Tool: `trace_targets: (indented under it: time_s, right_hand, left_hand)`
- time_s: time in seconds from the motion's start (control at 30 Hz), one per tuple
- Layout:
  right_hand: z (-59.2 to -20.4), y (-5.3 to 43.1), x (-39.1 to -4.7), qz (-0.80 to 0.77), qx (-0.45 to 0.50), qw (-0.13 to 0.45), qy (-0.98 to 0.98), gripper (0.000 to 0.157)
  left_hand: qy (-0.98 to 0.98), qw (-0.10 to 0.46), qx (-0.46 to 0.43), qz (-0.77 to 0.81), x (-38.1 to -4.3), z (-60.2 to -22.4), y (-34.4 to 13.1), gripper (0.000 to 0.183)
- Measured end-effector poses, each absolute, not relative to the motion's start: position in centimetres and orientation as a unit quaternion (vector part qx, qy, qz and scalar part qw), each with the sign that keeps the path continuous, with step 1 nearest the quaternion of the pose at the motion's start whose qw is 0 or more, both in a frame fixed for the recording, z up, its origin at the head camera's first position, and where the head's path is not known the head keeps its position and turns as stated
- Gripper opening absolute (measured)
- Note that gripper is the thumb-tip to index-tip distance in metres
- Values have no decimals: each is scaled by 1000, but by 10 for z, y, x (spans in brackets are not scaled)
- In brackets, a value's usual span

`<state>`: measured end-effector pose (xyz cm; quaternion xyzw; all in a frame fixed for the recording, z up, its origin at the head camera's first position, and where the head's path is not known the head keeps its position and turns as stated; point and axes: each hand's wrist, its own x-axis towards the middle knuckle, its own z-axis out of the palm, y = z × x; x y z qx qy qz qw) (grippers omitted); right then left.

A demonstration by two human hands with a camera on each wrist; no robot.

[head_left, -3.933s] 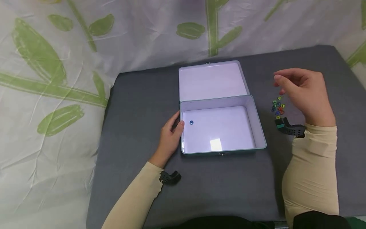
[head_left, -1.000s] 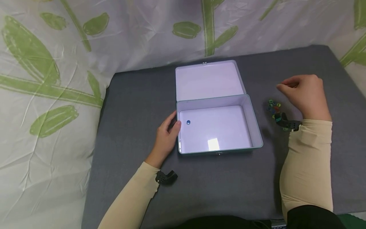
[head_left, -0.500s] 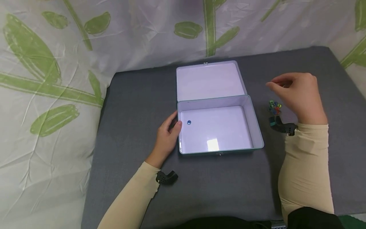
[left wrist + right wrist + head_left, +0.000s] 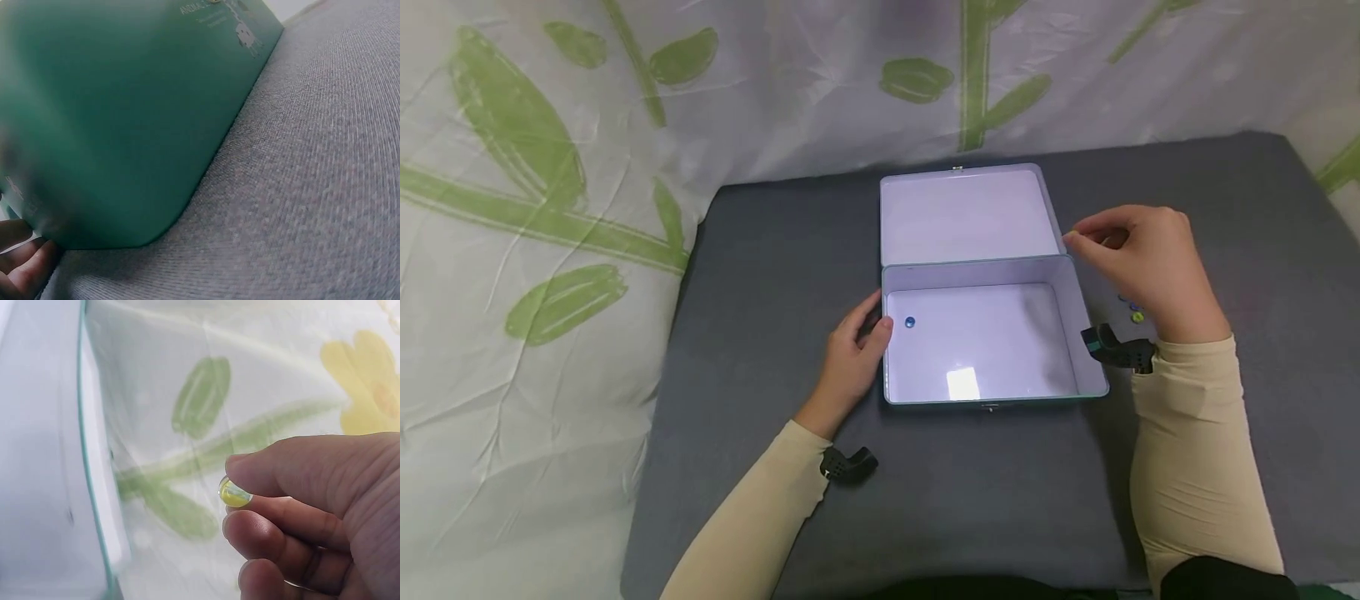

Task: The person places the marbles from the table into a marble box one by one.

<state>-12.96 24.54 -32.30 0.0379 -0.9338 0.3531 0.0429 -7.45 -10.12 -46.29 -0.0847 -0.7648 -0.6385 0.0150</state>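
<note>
The box (image 4: 137,125) is deep green outside, with pale lettering and small pale printed figures; its inside and its lid (image 4: 966,217) are plain lilac-white, edged by a thin teal rim. The clear bead (image 4: 235,494) carries a yellow swirl, while a blue bead (image 4: 910,322) and a yellow-green bead (image 4: 1137,317) show elsewhere. The tablecloth (image 4: 775,317) is grey, finely ribbed. The white backdrop (image 4: 812,108) bears green leaves and stems — and a yellow flower (image 4: 356,381) with an orange centre. The sleeves (image 4: 1198,467) are beige.
</note>
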Motion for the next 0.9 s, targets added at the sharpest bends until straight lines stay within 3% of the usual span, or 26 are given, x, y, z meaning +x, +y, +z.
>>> trace_targets:
  time_s: [0.57,0.9]
  right_hand:
    - [-327,172,-145,274,189,-23,-943,19]
    - [-337,138,-152,197,265,-31,-943,17]
  left_hand:
    - [-773,28,-91,-627,-76,-462,-100,54]
    - [-776,36,-94,-623,-78,-465,-99,51]
